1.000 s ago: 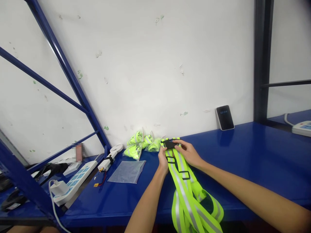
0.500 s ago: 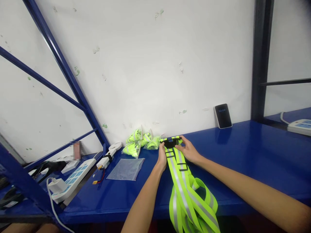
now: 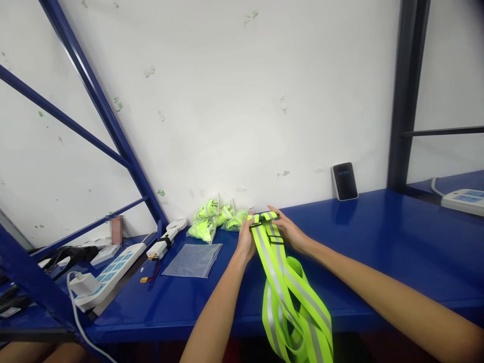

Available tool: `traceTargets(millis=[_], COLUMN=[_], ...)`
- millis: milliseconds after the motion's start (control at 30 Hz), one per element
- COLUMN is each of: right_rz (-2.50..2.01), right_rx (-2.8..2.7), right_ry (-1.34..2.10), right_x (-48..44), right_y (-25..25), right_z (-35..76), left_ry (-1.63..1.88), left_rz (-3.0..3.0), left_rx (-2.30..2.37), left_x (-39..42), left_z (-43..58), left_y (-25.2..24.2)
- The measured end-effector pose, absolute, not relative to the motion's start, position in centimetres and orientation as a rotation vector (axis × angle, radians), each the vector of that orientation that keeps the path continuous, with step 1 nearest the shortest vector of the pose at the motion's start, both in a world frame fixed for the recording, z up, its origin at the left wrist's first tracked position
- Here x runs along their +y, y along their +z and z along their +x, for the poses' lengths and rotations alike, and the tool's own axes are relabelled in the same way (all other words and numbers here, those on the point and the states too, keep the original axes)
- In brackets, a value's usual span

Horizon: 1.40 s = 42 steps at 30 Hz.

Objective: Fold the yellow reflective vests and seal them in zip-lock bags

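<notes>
Between my hands hangs a neon-yellow reflective strap harness [image 3: 270, 262] with silver stripes and black buckles. Its top end is folded over, and the loose loops drop past the table's front edge. My left hand [image 3: 246, 241] is closed on the left side of the folded top. On the right side, my right hand [image 3: 289, 231] grips the same end, with one finger raised behind it. Some fingertips of both hands are hidden behind the straps. A flat clear zip bag [image 3: 193, 260] lies on the table left of my left hand.
Several bagged yellow straps [image 3: 206, 222] sit by the wall. Left of them are a white handheld fan [image 3: 166, 242] and a power strip [image 3: 113, 275] with a plug. A small clock display [image 3: 345, 181] leans on the wall. A blue frame post [image 3: 102, 111] rises at left.
The top of the harness has been folded over, so its black inner section no longer shows. My hands have shifted slightly left, and the hanging loops have swung left.
</notes>
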State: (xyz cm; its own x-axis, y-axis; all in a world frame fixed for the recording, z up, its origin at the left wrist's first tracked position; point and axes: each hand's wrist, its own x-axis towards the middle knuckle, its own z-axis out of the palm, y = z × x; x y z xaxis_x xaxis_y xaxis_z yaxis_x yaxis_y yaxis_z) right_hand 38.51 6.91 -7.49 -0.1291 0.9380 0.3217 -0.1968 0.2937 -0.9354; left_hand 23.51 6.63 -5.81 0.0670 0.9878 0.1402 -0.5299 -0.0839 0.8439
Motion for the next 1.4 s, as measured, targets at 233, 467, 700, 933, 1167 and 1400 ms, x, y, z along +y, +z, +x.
traceTargets(millis=[233, 467, 700, 933, 1167, 1400], right_rz=[-0.752, -0.805, -0.765, -0.730, -0.693, -0.749], right_rx=[-1.123, -1.372, -1.440, -1.393, -1.097, -1.078], right_ry=[1.354, 1.169, 1.074, 1.341, 1.353, 1.268], right_x=[6.5, 7.0, 7.4, 5.8, 6.6, 7.1], right_y=[-6.3, -6.7, -7.0, -6.5, -6.7, -7.0], right_z=[38.6, 39.5, 39.5, 38.6, 39.0, 39.3], left_ry=[1.473, 1.504, 1.544, 1.640, 1.413, 1.262], left_rz=[0.988, 1.067, 0.971, 0.943, 0.814, 0.940], left_rx=[0.669, 0.732, 0.727, 0.782, 0.578, 0.662], left_x=[7.5, 8.3, 8.2, 8.7, 7.5, 6.4], left_z=[22.9, 22.6, 22.7, 22.3, 21.9, 22.9], left_y=[-6.5, -7.8, -7.7, -7.9, -6.1, -5.9])
